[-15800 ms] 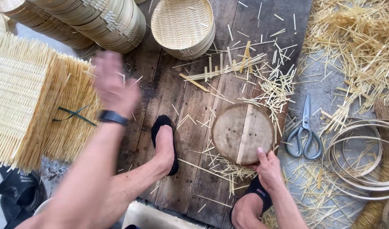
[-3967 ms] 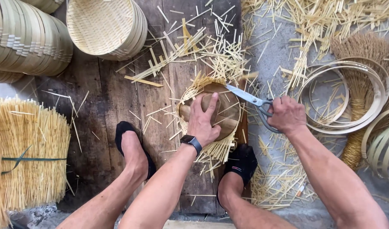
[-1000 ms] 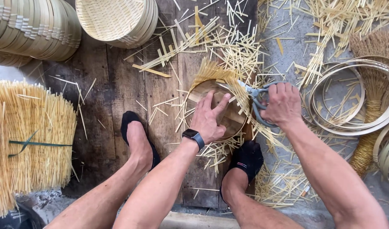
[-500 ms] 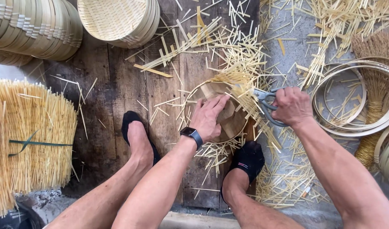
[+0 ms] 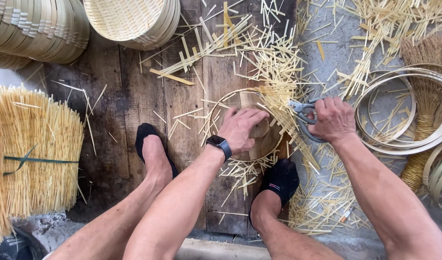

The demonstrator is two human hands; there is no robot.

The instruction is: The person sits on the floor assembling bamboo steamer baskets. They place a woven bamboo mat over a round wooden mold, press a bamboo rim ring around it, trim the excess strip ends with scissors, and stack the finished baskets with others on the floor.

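2 hands (image 5: 242,129), 1 scissors (image 5: 303,115), 2 feet (image 5: 156,154)

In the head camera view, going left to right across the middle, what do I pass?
Tied straw bundle → left foot in a black sock → left hand on the round wooden disc → scissors in the right hand → bamboo hoops.

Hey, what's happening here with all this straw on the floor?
A person sits over a plank floor, trimming a woven bamboo piece. The left hand presses a round wooden disc flat on the weave, while the right hand has its grip on scissors at the disc's edge. Cut bamboo slivers lie scattered around. Finished woven trays are stacked at the top, bamboo hoops lie to the right, and a tied bundle of bamboo strips to the left.
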